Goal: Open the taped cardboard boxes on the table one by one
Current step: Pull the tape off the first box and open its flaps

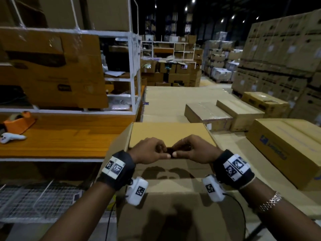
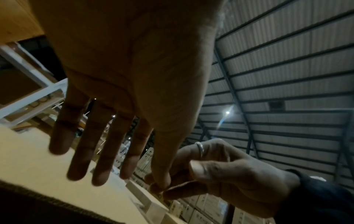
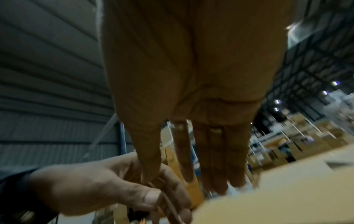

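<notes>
A large brown cardboard box [image 1: 166, 173] lies right in front of me, with a paler panel [image 1: 166, 133] of it on the far side. Both hands meet above its middle. My left hand [image 1: 162, 152] and right hand [image 1: 179, 151] each pinch, between thumb and forefinger, a small dark object [image 1: 171, 151] that I cannot identify. In the left wrist view the left hand [image 2: 160, 181] keeps its other fingers straight while the right hand [image 2: 229, 174], wearing a ring, pinches beside it. The right wrist view is blurred, showing the right hand [image 3: 153, 166] over the left hand [image 3: 107, 189].
An orange tape dispenser [image 1: 19, 121] and a white object [image 1: 10, 137] sit on the orange bench [image 1: 69, 140] to the left, under a white shelf frame [image 1: 133, 75] with boxes. Closed boxes [image 1: 208, 113], [image 1: 240, 111], [image 1: 291, 145] lie to the right. Tall carton stacks [image 1: 281, 54] stand behind.
</notes>
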The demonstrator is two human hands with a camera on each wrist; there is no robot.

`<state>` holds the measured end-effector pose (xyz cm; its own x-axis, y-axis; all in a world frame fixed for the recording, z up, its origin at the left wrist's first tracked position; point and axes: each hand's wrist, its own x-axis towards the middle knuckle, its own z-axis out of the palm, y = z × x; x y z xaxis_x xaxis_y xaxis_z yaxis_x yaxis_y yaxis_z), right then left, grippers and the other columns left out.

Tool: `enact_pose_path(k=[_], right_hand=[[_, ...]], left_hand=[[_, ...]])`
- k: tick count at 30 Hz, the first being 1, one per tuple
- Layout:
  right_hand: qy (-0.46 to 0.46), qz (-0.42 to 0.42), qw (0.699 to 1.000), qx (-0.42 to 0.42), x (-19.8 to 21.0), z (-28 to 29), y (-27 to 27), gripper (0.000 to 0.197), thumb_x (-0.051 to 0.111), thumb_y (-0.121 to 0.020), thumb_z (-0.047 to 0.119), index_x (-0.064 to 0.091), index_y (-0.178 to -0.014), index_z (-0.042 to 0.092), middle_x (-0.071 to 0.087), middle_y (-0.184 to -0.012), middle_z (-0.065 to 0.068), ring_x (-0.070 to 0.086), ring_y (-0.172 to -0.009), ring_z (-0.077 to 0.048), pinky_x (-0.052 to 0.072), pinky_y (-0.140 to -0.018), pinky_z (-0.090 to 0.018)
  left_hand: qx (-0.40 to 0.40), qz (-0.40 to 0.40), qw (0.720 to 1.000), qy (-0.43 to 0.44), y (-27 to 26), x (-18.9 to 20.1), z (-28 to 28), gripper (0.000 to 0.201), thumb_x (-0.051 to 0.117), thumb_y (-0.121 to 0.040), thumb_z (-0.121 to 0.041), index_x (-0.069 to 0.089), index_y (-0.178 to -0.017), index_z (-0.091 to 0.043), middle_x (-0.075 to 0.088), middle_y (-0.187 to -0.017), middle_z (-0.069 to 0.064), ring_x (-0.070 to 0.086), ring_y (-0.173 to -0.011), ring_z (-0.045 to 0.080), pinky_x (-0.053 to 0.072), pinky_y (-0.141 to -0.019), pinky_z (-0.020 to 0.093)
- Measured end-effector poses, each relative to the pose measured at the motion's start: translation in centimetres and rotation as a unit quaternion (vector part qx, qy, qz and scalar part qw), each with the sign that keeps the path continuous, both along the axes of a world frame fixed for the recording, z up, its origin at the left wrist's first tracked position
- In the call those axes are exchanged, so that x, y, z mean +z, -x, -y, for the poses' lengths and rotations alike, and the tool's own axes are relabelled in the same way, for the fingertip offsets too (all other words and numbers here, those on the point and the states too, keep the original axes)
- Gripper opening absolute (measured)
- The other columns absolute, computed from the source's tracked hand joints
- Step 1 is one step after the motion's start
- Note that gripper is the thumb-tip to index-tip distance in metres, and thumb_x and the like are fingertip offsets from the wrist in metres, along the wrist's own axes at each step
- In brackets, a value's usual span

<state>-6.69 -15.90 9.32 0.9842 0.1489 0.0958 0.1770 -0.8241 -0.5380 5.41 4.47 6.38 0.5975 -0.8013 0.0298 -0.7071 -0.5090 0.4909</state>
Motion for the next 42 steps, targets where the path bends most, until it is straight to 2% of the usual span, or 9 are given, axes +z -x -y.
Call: enact_pose_path(k=[4,7,12,21,24,28,31,35,42], right_hand=[[0.065,-0.163,0.984,-0.008,-2.9,0.6,-2.7,0.047,0.069,-0.09,0.049,0.068,-0.128,0.021,0.069,-0.127,0.003,0.065,-0.114,-0.015,0.052,-0.099,-0.037],[0.118,-0.232,0.965,-0.023,-5.3,1.4,-4.2,0.066,0.065,-0.095,0.046,0.048,-0.148,0.01,0.048,-0.153,-0.005,0.047,-0.137,-0.022,0.038,-0.111,-0.031],[0.084,-0.299,0.95,-0.021,-6.4,3.3,-6.2,0.082,0.062,-0.096,0.051,0.03,-0.156,0.005,0.028,-0.165,-0.004,0.03,-0.15,-0.022,0.028,-0.114,-0.027],[0.117,-0.238,0.964,-0.005,-6.5,7.2,-9.3,0.101,0.065,-0.089,0.06,0.014,-0.161,0.012,0.024,-0.166,-0.007,0.031,-0.148,-0.026,0.031,-0.115,-0.033],[0.128,-0.15,0.98,0.012,-5.3,8.6,-11.0,0.106,0.066,-0.089,0.059,0.004,-0.162,0.015,0.007,-0.17,-0.004,0.013,-0.155,-0.025,0.02,-0.125,-0.041],[0.137,-0.065,0.988,-0.017,-3.4,10.2,-15.2,0.104,0.064,-0.093,0.053,-0.007,-0.162,0.018,-0.013,-0.168,0.002,-0.012,-0.155,-0.019,0.001,-0.128,-0.046],[0.14,-0.023,0.989,-0.035,-3.3,11.3,-19.5,0.104,0.065,-0.093,0.051,-0.006,-0.162,0.019,-0.019,-0.167,0.002,-0.013,-0.155,-0.019,0.001,-0.127,-0.049],[0.137,0.023,0.989,-0.053,-4.7,12.2,-24.7,0.097,0.067,-0.093,0.043,0.004,-0.163,0.016,-0.011,-0.17,-0.002,-0.004,-0.157,-0.021,0.006,-0.127,-0.05],[0.179,-0.05,0.982,-0.039,-11.2,13.8,-31.1,0.07,0.052,-0.101,0.024,0.017,-0.162,0.023,0.001,-0.171,-0.002,0.004,-0.157,-0.023,0.005,-0.123,-0.056]], left_hand=[[-0.05,-0.087,0.986,-0.132,-2.1,-2.2,2.1,0.053,0.066,-0.092,-0.054,0.065,-0.133,-0.02,0.067,-0.128,0.001,0.063,-0.112,0.021,0.052,-0.097,0.039],[-0.034,-0.1,0.975,-0.195,-3.4,-4.1,2.5,0.065,0.062,-0.096,-0.053,0.052,-0.146,-0.013,0.055,-0.147,0.005,0.053,-0.13,0.024,0.042,-0.109,0.037],[-0.008,-0.141,0.963,-0.229,-5.7,-4.5,2.8,0.077,0.059,-0.096,-0.056,0.041,-0.153,-0.008,0.043,-0.158,0.007,0.043,-0.142,0.025,0.033,-0.118,0.039],[-0.003,-0.118,0.97,-0.211,-8.7,-1.4,4.2,0.066,0.057,-0.098,-0.052,0.044,-0.15,-0.013,0.051,-0.149,0.004,0.047,-0.137,0.026,0.037,-0.114,0.04],[0.022,-0.07,0.992,-0.105,-9.8,0.0,4.5,0.076,0.064,-0.095,-0.048,0.03,-0.158,-0.021,0.038,-0.158,-0.003,0.039,-0.144,0.017,0.035,-0.117,0.032],[0.021,-0.01,1.0,-0.011,-13.5,0.8,6.4,0.082,0.068,-0.093,-0.047,0.024,-0.16,-0.029,0.024,-0.166,-0.005,0.024,-0.153,0.017,0.028,-0.123,0.041],[0.019,0.058,0.998,-0.018,-16.6,0.8,8.7,0.085,0.067,-0.095,-0.042,0.019,-0.162,-0.024,0.004,-0.17,-0.006,-0.004,-0.156,0.012,0.008,-0.126,0.038],[0.023,0.077,0.994,-0.071,-20.4,-0.8,11.9,0.086,0.065,-0.096,-0.039,0.013,-0.162,-0.022,0.001,-0.171,0.001,-0.006,-0.156,0.019,0.005,-0.127,0.051],[0.034,0.096,0.978,-0.184,-26.3,-6.9,15.1,0.085,0.061,-0.097,-0.035,0.008,-0.162,-0.019,-0.004,-0.171,0.004,-0.005,-0.157,0.024,0.003,-0.124,0.06]])
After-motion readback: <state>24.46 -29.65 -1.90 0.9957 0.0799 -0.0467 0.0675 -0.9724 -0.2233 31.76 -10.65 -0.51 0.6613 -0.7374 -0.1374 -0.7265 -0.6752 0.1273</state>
